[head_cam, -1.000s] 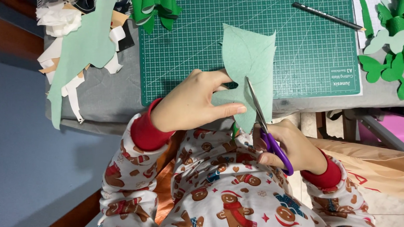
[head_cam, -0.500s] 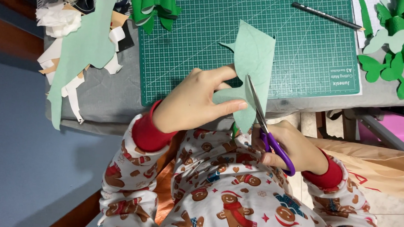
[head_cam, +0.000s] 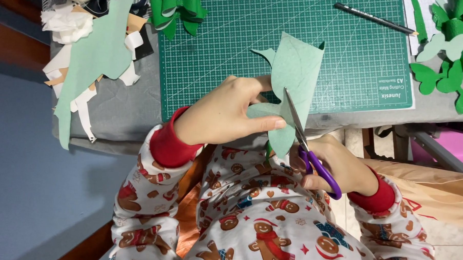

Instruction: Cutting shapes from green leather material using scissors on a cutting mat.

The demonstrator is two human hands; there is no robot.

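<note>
— Since a moment ago the pale green sheet (head_cam: 297,71) has turned a little clockwise in the grip, its top edge now leaning toward the right, and the scissors (head_cam: 306,143) sit further along the cut. Do you see the same?

— Yes. That left hand (head_cam: 226,112) pinches the sheet's lower left lobe, thumb beneath and fingers curled over the top, so it is closed on the material.

— And the right hand (head_cam: 335,165)?

— Wrapped through the purple loops of the scissors, closed around them. Both blades slant up and to the left into the sheet; they look nearly together, though I cannot tell exactly how far apart.

— Where does the sheet sit?

— Held up over the near edge of the green cutting mat (head_cam: 229,53), part above the mat, part hanging past the grey table (head_cam: 123,110) toward the lap.

— Further out?

— A dark pencil (head_cam: 374,18) lies slanted at the mat's upper right. Green bows (head_cam: 178,11) rest at its upper left corner. Green cut-out shapes (head_cam: 447,61) are heaped off the right side. A long pale green offcut (head_cam: 93,63) lies over white and tan scraps on the left of the table. Red cuffs and gingerbread-print sleeves (head_cam: 146,199) frame the lap
</note>
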